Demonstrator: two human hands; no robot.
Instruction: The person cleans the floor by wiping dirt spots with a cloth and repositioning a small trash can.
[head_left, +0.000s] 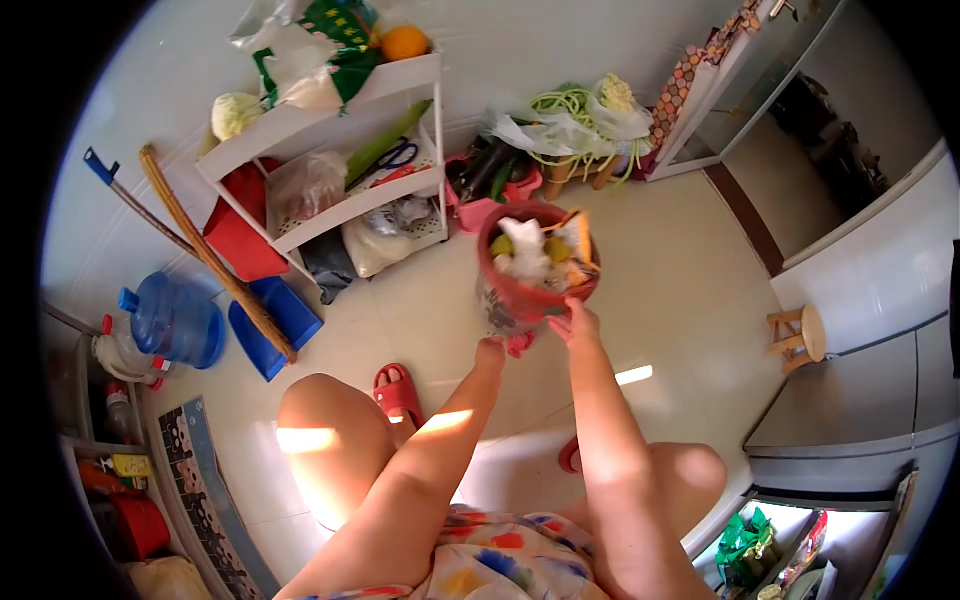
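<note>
White rack (345,207) stood by wall. Red-rimmed bin (530,298), right of rack, looked full: crumpled white scraps (525,250) on top. Right hand (570,322) grasped rim; left hand (492,352) near bin bottom, grip unclear. Yellow-green bits (502,245) among scraps.

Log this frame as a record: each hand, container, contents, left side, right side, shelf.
right hand: gripping the near rim of the bin
left hand: low beside the bin, blurred; grip unclear
container: bin with red rim, off the shelf unit
contents: crumpled white material, orange-and-white wrapper
left side: blue dustpan, blue water jug
right side: wooden stool
shelf: white shelf unit; orange on top, scissors on middle tier
</note>
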